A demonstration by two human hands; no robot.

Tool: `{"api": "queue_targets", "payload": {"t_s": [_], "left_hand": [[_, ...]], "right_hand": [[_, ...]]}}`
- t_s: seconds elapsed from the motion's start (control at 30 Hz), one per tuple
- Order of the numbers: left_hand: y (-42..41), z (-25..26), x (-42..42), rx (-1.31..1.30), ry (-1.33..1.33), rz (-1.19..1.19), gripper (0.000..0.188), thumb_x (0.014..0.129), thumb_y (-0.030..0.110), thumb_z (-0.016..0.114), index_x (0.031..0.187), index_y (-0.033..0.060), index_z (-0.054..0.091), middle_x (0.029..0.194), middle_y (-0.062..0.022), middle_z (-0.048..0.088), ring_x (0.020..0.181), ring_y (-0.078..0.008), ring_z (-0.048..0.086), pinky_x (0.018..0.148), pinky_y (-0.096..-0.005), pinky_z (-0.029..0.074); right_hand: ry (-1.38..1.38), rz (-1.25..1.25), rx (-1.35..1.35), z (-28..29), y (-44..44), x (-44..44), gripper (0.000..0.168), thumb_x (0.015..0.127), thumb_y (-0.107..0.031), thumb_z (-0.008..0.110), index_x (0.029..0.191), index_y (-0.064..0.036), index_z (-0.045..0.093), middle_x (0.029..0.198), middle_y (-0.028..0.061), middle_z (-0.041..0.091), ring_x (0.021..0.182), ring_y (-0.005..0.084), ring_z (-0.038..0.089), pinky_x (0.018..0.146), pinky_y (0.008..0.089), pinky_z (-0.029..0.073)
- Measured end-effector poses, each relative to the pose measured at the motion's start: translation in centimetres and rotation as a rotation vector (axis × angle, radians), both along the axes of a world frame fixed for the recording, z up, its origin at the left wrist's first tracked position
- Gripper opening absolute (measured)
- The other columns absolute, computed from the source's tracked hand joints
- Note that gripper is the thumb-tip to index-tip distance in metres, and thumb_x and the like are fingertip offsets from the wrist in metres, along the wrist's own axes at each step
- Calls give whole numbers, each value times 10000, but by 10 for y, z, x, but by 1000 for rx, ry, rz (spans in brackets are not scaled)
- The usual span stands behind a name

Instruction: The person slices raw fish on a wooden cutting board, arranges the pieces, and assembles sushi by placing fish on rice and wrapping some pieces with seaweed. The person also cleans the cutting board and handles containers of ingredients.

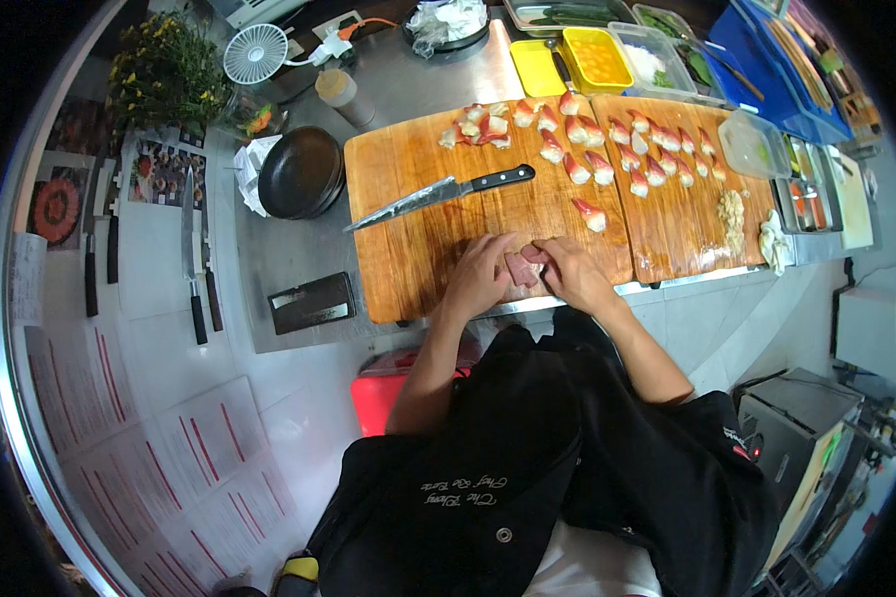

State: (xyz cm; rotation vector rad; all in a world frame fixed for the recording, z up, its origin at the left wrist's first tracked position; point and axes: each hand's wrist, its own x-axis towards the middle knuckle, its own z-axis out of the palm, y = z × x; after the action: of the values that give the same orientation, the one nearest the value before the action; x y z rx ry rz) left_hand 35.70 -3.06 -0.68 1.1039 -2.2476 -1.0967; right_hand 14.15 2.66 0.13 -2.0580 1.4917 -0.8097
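Both hands are over the front edge of the left wooden cutting board (411,276). Between them lies a pink piece of meat or seafood (521,270). My right hand (579,274) pinches a smaller pink slice (535,254) between thumb and fingertips. At the left side of the larger piece is my left hand (478,277), fingers curved and thumb close to it; whether it grips the piece is hard to tell. Beyond the hands lies a black-handled kitchen knife (448,192), its blade pointing left. A single red-and-white surf clam piece (590,216) rests just beyond my right hand.
More surf clam pieces (584,130) spread over this board and the right cutting board (672,224). A pale shredded heap (732,220) and a cloth (773,242) sit far right. Black bowls (301,173), a dark rectangular block (312,304) and a yellow container (597,61) stand around the boards.
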Motion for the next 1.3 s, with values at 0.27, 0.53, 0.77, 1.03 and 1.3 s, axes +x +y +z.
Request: {"api": "queue_targets", "payload": {"t_s": [0.27,0.53,0.77,1.03,1.3], "left_hand": [[9,6,-1,-10,54,58,521,779,11,578,1300,34,558,1202,-205,587,1149,-396,550,1014,-446,448],[10,-1,2,-3,50,19,496,782,-4,589,1276,31,578,1199,-182,587,1147,-374,560,1001,-425,460],[-4,-5,3,-108,46,-167,510,775,12,658,1278,19,578,1221,-159,577,1148,-363,563,989,-410,475],[-14,-14,-7,24,5,-226,589,734,-11,727,1301,22,570,1180,-153,574,1134,-341,578,993,-385,474],[-46,15,-19,-162,24,91,635,736,-15,730,1344,45,557,1212,-161,566,1164,-333,576,980,-381,490]], "right_hand": [[-99,-122,108,-17,-9,7,280,810,-5,636,1084,7,693,924,214,655,863,390,632,816,438,518],[-182,-232,305,-11,4,25,310,839,-62,656,1138,15,683,980,250,657,928,372,652,852,411,517],[-130,-110,366,12,7,28,474,752,-102,781,1157,72,605,957,249,624,911,432,617,837,467,501],[-102,-130,257,-9,3,28,431,702,-57,779,1078,48,595,978,245,615,927,439,605,802,484,508],[-115,-57,-30,0,-69,19,494,731,-97,751,1190,-19,586,957,219,609,926,435,608,840,469,510]]}}
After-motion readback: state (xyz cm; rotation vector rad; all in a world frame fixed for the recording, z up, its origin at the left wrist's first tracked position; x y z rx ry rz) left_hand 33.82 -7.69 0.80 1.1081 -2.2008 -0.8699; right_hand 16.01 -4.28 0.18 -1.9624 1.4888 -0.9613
